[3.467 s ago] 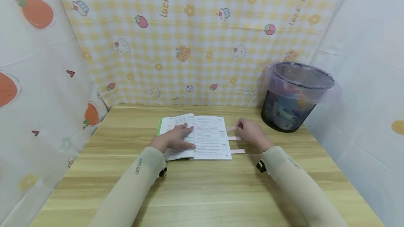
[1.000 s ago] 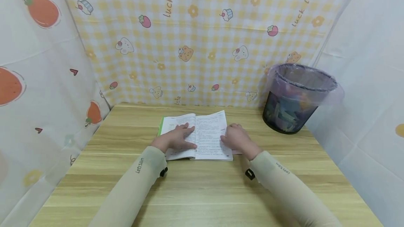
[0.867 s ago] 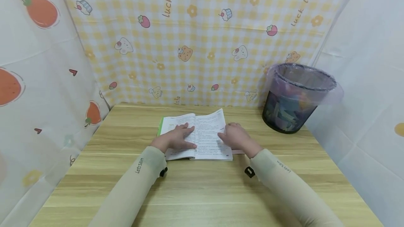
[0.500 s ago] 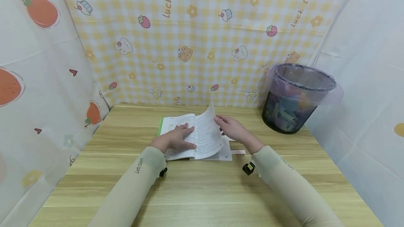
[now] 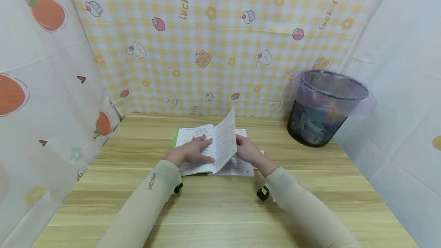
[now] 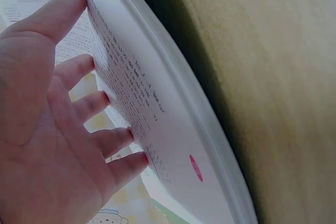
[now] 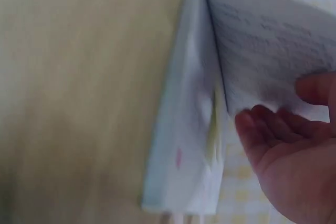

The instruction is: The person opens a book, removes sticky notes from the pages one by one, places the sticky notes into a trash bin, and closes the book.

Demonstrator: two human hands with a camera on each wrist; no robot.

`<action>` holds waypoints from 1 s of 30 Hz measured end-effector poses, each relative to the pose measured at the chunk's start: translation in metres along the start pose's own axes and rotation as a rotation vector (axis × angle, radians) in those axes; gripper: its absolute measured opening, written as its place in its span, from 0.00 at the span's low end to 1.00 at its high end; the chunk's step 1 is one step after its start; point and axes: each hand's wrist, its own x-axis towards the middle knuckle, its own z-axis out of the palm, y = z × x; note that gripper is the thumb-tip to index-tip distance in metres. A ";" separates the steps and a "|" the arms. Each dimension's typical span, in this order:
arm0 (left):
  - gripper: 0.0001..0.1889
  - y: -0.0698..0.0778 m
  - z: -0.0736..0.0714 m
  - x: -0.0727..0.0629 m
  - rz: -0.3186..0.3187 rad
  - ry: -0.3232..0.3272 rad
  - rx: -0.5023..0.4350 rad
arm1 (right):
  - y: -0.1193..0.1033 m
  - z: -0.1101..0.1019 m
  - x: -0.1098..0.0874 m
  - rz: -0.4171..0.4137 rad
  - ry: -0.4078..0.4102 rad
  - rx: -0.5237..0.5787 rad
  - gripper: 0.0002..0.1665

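Note:
An open book [image 5: 196, 131] with a green cover edge lies on the table. My left hand [image 5: 194, 150] rests spread on its left page, fingertips pressing the paper in the left wrist view. One right-hand leaf [image 5: 225, 137] stands raised near the middle. At that leaf's outer edge is my right hand [image 5: 247, 150]; in the right wrist view its thumb lies against the paper and its loosely bent fingers [image 7: 249, 129] sit by the edge, with a gap between thumb and fingers. A yellowish strip [image 7: 214, 129] shows on the pages below. The right hand partly hides pale paper tabs.
A dark bin [image 5: 315, 121] with a purple liner stands at the table's back right. The wood-grain table [image 5: 220, 209] is bounded by a yellow checked cloth [image 5: 220, 68] behind and white cloth at both sides.
The right hand has moved left from the paper tabs to the right page, lifting a leaf and swinging it toward the spine. The left hand stays in place.

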 end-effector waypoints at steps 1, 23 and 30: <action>0.51 0.000 0.000 0.000 0.005 0.002 0.004 | 0.001 0.005 0.000 -0.021 -0.013 -0.060 0.29; 0.42 -0.050 -0.016 -0.020 0.104 0.171 -0.044 | -0.016 0.042 0.003 -0.056 -0.213 -0.683 0.43; 0.28 -0.091 -0.028 -0.029 0.125 0.256 -0.036 | -0.021 0.048 0.009 -0.041 -0.225 -0.814 0.39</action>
